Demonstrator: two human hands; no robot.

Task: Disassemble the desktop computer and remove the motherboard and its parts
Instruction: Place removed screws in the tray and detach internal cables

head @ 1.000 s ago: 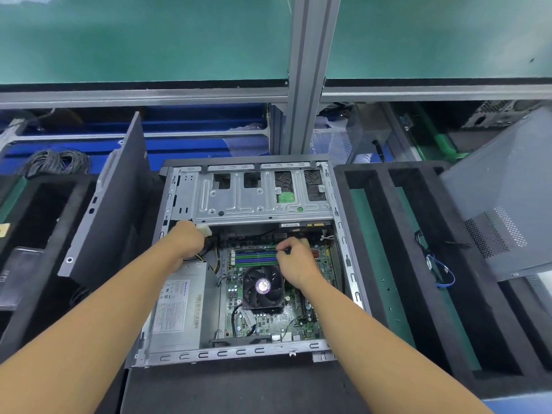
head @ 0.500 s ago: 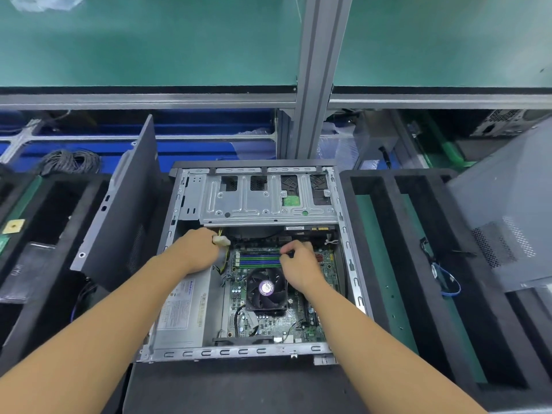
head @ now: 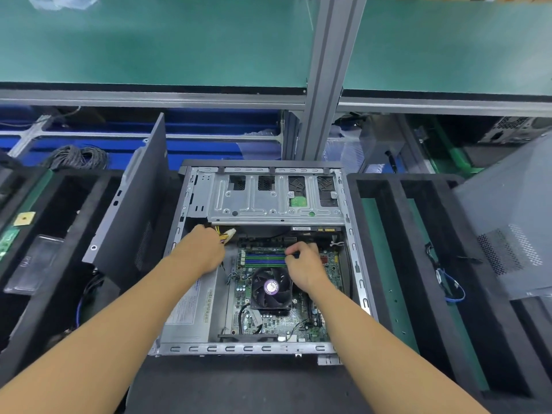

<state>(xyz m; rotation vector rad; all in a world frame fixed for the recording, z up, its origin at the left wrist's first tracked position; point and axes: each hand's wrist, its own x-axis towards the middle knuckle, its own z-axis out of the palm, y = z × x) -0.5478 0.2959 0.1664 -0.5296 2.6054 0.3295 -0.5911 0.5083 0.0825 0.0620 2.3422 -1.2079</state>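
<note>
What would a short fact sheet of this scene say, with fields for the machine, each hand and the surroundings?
machine: desktop computer case, lying open, motherboard inside
left hand: holds a white connector with yellow wires beside the drive cage
right hand: curled at the right end of the memory slots; any grip is hidden
cooler: black fan on the board
left of case: grey side panel, leaning
right of case: black foam tray holding a blue cable

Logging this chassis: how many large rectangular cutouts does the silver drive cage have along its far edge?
4 cutouts, in a row across the silver sheet-metal drive cage: leftmost, second, third above a green sticker, rightmost. None looks hidden.
</note>
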